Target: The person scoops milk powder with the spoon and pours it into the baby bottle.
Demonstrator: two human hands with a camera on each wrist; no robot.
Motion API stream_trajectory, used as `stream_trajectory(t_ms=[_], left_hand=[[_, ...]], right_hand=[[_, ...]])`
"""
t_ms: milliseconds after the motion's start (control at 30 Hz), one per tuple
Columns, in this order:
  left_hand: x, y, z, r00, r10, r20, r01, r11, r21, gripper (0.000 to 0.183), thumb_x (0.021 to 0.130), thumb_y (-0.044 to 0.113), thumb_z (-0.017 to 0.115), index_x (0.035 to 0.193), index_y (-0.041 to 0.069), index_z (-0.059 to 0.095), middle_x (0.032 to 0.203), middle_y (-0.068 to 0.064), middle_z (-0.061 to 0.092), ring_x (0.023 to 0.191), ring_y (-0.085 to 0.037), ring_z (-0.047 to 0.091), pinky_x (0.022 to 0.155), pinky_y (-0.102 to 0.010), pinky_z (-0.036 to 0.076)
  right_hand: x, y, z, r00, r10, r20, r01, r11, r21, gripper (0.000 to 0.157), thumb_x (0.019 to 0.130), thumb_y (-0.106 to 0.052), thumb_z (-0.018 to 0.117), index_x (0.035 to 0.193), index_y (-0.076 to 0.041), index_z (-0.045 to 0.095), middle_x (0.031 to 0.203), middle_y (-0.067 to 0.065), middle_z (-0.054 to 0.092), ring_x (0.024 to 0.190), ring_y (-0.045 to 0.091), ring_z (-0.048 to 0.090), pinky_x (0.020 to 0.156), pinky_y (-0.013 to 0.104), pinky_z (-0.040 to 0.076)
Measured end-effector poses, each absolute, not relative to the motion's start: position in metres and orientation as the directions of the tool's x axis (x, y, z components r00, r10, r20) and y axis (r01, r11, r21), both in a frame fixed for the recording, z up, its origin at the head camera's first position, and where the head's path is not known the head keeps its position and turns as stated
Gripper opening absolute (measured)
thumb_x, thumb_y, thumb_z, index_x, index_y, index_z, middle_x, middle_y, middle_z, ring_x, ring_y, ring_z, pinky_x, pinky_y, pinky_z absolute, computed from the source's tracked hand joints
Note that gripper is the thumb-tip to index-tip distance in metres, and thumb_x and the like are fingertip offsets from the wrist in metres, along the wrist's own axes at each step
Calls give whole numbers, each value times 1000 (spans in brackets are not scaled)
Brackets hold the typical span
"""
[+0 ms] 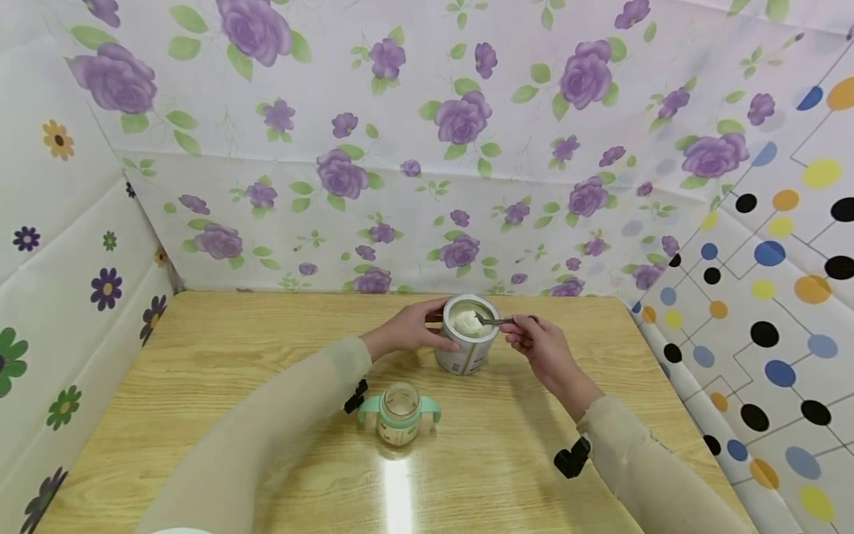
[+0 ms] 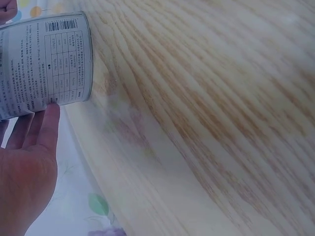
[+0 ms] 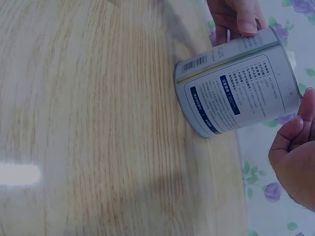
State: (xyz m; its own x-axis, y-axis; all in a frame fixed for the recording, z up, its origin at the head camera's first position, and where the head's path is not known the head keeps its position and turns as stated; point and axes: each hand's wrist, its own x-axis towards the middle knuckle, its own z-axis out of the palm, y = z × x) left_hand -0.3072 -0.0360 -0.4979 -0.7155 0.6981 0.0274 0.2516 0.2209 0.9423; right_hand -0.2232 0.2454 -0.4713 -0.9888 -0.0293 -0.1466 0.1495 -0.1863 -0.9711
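A grey-white milk powder can [image 1: 460, 356], its top off, stands towards the back of the table with pale powder inside. My left hand [image 1: 407, 328] holds it from the left, thumb along the front and fingers behind; the left wrist view shows these fingers [image 2: 48, 129] against the printed side. Between thumb and fingers my right hand [image 1: 543, 348] pinches the handle of a metal spoon [image 1: 497, 322], whose tip dips into the can's mouth at the powder. In the right wrist view that hand [image 3: 298, 157] is beside the can's rim, with the spoon mostly hidden.
A baby bottle [image 1: 399, 426] with mint-green side handles and an uncovered mouth stands upright on the wooden table [image 1: 507, 475], in front of the can and near my left sleeve. Flowered cloth [image 1: 400, 245] rises behind the table; a dotted cloth [image 1: 767, 297] hangs at right.
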Motion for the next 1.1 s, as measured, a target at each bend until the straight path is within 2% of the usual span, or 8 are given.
stream_trajectory(t_ms=[233, 1100], left_hand=[[-305, -37, -492, -721, 693, 22, 248, 227, 942, 92, 88, 18, 91, 166, 23, 43, 156, -3, 56, 146, -28, 52, 111, -41, 54], [-308, -39, -493, -708, 706, 19, 277, 253, 927, 94, 88, 24, 92, 167, 26, 41, 157, -2, 55, 145, -28, 52, 113, -42, 53]], right_hand=[[-223, 245, -469, -988, -28, -154, 156, -247, -956, 28, 117, -21, 48, 116, -5, 72, 90, -4, 79, 82, 7, 70, 79, 21, 56], [-221, 246, -471, -988, -27, -150, 151, -285, -947, 28, 115, -22, 53, 120, -1, 71, 93, -2, 79, 83, 9, 70, 80, 21, 56]])
